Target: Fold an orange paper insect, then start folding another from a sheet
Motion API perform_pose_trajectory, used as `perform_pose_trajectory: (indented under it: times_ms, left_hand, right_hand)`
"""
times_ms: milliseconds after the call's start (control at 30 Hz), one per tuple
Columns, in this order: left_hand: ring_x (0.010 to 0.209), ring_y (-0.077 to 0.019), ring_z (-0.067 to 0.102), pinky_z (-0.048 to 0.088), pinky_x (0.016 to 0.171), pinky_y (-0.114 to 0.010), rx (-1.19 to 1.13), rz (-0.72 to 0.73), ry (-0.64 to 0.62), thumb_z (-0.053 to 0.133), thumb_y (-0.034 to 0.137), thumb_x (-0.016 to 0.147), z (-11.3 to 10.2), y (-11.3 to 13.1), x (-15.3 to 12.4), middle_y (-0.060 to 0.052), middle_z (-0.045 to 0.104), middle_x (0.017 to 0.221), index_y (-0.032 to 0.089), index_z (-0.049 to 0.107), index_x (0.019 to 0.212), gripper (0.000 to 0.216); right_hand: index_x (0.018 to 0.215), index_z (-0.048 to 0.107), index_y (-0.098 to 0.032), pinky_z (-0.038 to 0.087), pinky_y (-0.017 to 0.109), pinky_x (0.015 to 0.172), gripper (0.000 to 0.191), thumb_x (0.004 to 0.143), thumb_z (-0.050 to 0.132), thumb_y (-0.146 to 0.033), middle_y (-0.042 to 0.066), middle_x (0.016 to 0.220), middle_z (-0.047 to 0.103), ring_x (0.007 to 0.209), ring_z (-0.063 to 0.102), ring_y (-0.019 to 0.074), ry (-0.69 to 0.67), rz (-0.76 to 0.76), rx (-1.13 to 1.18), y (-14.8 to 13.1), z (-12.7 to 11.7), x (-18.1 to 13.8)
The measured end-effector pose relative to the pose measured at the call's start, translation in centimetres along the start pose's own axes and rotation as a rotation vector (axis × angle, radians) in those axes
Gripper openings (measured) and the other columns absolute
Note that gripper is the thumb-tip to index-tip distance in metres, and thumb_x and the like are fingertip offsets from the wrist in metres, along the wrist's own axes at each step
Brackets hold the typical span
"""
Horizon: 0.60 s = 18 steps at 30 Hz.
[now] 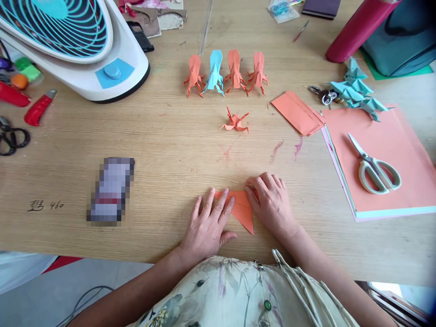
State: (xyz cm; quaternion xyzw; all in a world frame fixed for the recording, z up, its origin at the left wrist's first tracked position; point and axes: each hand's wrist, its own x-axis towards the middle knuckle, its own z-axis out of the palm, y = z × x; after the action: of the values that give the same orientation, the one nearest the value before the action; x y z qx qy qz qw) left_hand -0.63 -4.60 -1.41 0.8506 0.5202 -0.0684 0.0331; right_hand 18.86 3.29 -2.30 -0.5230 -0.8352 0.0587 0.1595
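Observation:
A folded piece of orange paper (242, 210) lies on the table near its front edge, one pointed corner toward me. My left hand (208, 221) rests on the paper's left part, fingers stretched out flat and thumb apart. At the paper's right edge, my right hand (270, 202) has its fingers bent and pinched on the upper right corner, partly hiding it. Beyond the hands sits a small orange origami figure (235, 121) with thin legs. Behind that stands a row of origami figures, several orange and one light blue (214, 72).
Orange sheets (391, 159) bear white-handled scissors (378, 175) at right, beside a folded orange paper piece (298, 113) and teal origami (357, 91). A fan (119, 54) stands at left, above a blurred phone (111, 190). A red bottle (357, 32) is at back right.

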Motion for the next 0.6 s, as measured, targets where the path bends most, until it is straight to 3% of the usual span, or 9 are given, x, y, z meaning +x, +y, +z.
perform_pose_trajectory:
  times_ms: [100, 267, 400, 600]
  left_hand:
    - [0.146, -0.0401, 0.033, 0.033, 0.112, -0.056, -0.016, -0.013, -0.004, 0.045, 0.070, 0.090, -0.1, 0.1, 0.0, -0.008, 0.030, 0.164, 0.022, 0.033, 0.157, 0.083]
    - [0.146, -0.0390, 0.032, 0.035, 0.109, -0.055, -0.051, -0.028, 0.009, 0.045, 0.068, 0.092, 0.1, 0.1, -0.1, -0.007, 0.029, 0.164, 0.022, 0.036, 0.155, 0.079]
    - [0.148, -0.0381, 0.029, 0.035, 0.108, -0.055, -0.076, -0.036, 0.015, 0.042, 0.067, 0.093, 0.4, 0.0, -0.2, -0.007, 0.028, 0.165, 0.019, 0.034, 0.156, 0.080]
    - [0.148, -0.0370, 0.029, 0.034, 0.109, -0.054, -0.084, -0.045, 0.022, 0.039, 0.068, 0.094, 0.4, -0.1, -0.2, -0.005, 0.026, 0.165, 0.020, 0.034, 0.156, 0.079]
  right_hand:
    - [0.098, 0.065, -0.019, 0.036, 0.037, 0.077, 0.013, 0.098, 0.052, -0.016, 0.008, 0.093, 0.066, 0.082, 0.050, 0.0235, 0.028, -0.171, -0.024, 0.1, -0.5, -0.3]
    - [0.110, 0.066, -0.014, 0.040, 0.036, 0.077, 0.023, 0.101, 0.045, -0.011, 0.010, 0.101, 0.069, 0.082, 0.053, 0.0211, -0.092, -0.533, 0.036, 0.7, -1.5, -1.2]
    - [0.124, 0.063, -0.018, 0.042, 0.042, 0.087, 0.030, 0.100, 0.047, -0.013, 0.011, 0.112, 0.070, 0.094, 0.057, 0.0239, -0.120, -0.590, 0.022, 1.2, -2.0, -1.8]
    - [0.128, 0.062, -0.019, 0.042, 0.043, 0.089, 0.033, 0.100, 0.045, -0.015, 0.011, 0.117, 0.069, 0.096, 0.055, 0.0253, -0.128, -0.627, -0.058, 1.6, -2.0, -2.0]
